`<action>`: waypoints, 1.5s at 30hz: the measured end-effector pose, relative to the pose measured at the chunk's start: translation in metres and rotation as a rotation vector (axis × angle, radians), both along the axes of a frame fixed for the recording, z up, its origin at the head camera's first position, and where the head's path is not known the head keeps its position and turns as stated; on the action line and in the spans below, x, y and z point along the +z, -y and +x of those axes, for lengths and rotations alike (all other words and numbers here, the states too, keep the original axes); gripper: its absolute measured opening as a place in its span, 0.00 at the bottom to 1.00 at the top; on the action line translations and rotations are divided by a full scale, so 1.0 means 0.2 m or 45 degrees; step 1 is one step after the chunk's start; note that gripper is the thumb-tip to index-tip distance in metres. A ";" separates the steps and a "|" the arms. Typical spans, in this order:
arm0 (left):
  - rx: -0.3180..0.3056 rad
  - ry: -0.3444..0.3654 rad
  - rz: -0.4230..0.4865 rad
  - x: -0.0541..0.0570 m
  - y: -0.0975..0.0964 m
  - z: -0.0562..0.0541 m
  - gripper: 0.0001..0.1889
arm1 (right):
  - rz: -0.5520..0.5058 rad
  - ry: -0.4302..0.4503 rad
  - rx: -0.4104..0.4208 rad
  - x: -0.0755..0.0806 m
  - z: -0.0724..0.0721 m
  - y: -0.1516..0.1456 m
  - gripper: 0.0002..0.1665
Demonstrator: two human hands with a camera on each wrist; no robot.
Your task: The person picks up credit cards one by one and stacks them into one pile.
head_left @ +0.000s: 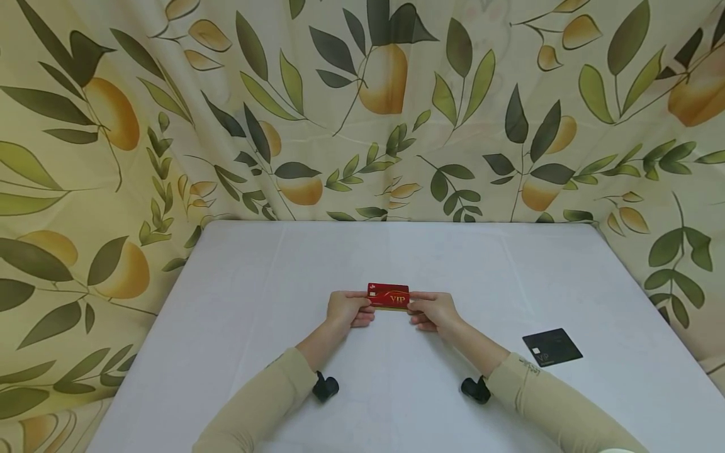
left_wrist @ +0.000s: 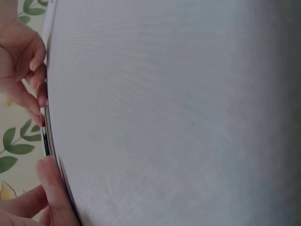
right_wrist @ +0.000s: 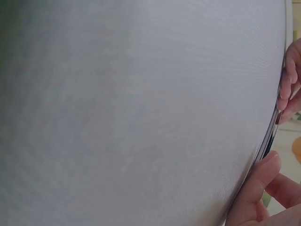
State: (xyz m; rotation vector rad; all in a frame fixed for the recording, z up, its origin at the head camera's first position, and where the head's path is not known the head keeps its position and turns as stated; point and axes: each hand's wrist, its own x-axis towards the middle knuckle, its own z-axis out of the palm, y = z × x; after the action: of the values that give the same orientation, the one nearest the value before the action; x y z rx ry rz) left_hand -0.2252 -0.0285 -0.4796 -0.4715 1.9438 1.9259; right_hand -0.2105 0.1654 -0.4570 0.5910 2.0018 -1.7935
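A red card (head_left: 387,293) with "VIP" in gold letters and a small chip lies flat near the middle of the white table. A gold strip shows along its near edge, and its thin layered side (left_wrist: 45,134) appears in the left wrist view. My left hand (head_left: 348,308) pinches its left end between thumb and fingers. The right end is pinched by my right hand (head_left: 435,311) in the same way. Off to the right, apart from both hands, lies a black card (head_left: 552,347), also marked "VIP", turned at an angle.
A white cloth (head_left: 255,264) covers the table. Behind it and at the sides hangs a curtain (head_left: 362,157) printed with leaves and fruit. Small black cameras are strapped at the left wrist (head_left: 325,386) and the right wrist (head_left: 476,390).
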 end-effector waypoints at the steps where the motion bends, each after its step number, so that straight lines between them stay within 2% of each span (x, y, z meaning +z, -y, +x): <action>1: 0.001 0.001 -0.002 0.00 0.00 0.00 0.14 | 0.004 -0.004 0.001 0.00 0.00 0.00 0.25; 20: 0.015 -0.015 -0.019 0.00 -0.01 0.01 0.12 | 0.074 -0.043 0.032 -0.02 0.00 0.01 0.25; 33: 0.028 -0.030 -0.032 0.00 -0.01 0.02 0.11 | 0.045 -0.044 0.030 -0.01 0.01 0.00 0.24; 38: 0.082 -0.023 -0.018 0.00 -0.01 0.02 0.09 | 0.007 -0.045 0.029 0.01 0.02 -0.02 0.23; 41: 0.109 -0.016 0.030 0.02 -0.02 0.02 0.09 | 0.001 -0.052 0.040 0.03 0.03 -0.05 0.24; 45: 0.100 -0.006 0.074 0.05 -0.04 0.04 0.10 | 0.009 -0.063 0.053 0.07 0.05 -0.09 0.24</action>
State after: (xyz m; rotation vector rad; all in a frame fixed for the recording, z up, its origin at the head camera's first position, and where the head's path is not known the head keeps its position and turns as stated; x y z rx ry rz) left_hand -0.2177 -0.0213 -0.4700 -0.5353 1.8928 2.0275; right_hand -0.2014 0.1835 -0.4422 0.5079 2.0384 -1.7944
